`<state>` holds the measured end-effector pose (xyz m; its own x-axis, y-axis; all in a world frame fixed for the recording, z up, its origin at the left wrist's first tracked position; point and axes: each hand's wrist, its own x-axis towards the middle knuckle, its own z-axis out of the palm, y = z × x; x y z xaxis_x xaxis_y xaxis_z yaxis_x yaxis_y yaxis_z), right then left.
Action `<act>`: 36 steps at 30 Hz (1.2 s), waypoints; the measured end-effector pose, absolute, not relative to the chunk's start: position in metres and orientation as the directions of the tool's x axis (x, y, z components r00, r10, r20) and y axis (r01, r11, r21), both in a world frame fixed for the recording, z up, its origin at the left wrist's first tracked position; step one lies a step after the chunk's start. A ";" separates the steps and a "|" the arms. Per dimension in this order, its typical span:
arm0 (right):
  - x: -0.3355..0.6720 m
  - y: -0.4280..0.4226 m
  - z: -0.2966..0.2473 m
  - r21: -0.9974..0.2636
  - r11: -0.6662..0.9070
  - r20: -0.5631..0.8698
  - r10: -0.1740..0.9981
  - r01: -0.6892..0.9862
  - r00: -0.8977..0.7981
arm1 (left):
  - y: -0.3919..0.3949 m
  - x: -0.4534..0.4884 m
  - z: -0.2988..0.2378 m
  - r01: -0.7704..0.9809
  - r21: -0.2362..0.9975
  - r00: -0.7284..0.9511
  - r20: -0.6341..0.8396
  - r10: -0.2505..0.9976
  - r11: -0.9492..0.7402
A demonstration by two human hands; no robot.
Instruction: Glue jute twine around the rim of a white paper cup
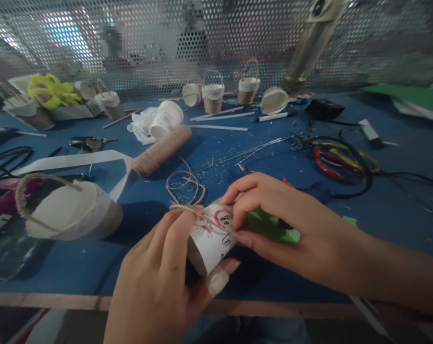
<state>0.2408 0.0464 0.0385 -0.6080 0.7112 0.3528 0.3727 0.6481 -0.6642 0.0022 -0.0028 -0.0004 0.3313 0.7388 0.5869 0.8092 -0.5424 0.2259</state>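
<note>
Close to the table's front edge, my left hand is wrapped around a white paper cup printed with red and black marks. The cup lies tilted on its side. My right hand pinches brown jute twine against the cup's end, its fingertips closed. The twine crosses the printed side and trails in loose loops behind my left fingers. Further back lies a spool of jute twine. To the left of my left hand sits a twine-wrapped cup basket with a handle.
Several small cup baskets stand along the perforated metal screen. Yellow scissors lie at the back left. Red-handled pliers and black cable are on the right. White glue sticks and a green scrap lie on the blue table.
</note>
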 end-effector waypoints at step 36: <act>0.241 0.045 0.035 -0.674 0.634 0.349 0.726 0.380 -0.593 | -0.003 0.002 0.000 0.801 0.238 0.336 0.581 0.741 -0.549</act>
